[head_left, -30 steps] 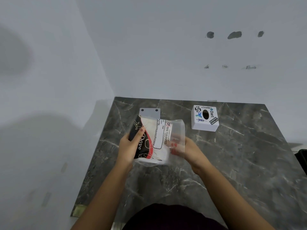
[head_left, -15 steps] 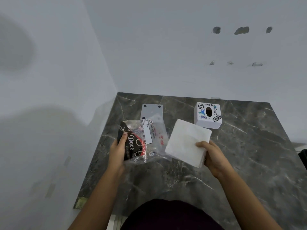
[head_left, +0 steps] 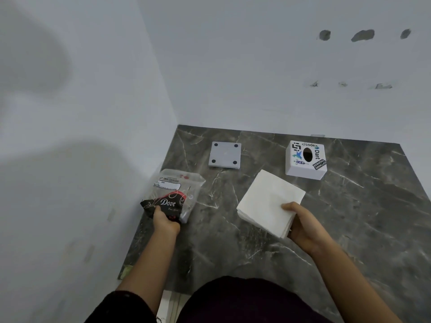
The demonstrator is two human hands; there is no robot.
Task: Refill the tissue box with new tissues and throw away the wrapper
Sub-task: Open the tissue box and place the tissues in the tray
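A dark marble-patterned table (head_left: 349, 229) stands in a corner of grey walls. At its far right sits the white tissue box (head_left: 305, 159), upright, covered in stickers, with a dark oval opening in its top face; nothing shows through the opening. To the left of it, at the far middle, a grey square plate (head_left: 225, 155) with four dark round pads at its corners lies flat on the table, well apart from the box.

The clear plastic wrapper (head_left: 173, 194), printed with a white label and a black-and-red "Dove" panel, looks limp and flattened, with no tissues visible inside. It is at the left edge of the table, near the wall.

The stack of white tissues (head_left: 268, 201), square and neatly aligned, is out of the wrapper, near and slightly left of the tissue box.

The left hand (head_left: 166, 221) is closed on the near end of the wrapper. The right hand (head_left: 303, 226) clamps the near right corner of the stack, thumb on top. The hands are well apart.
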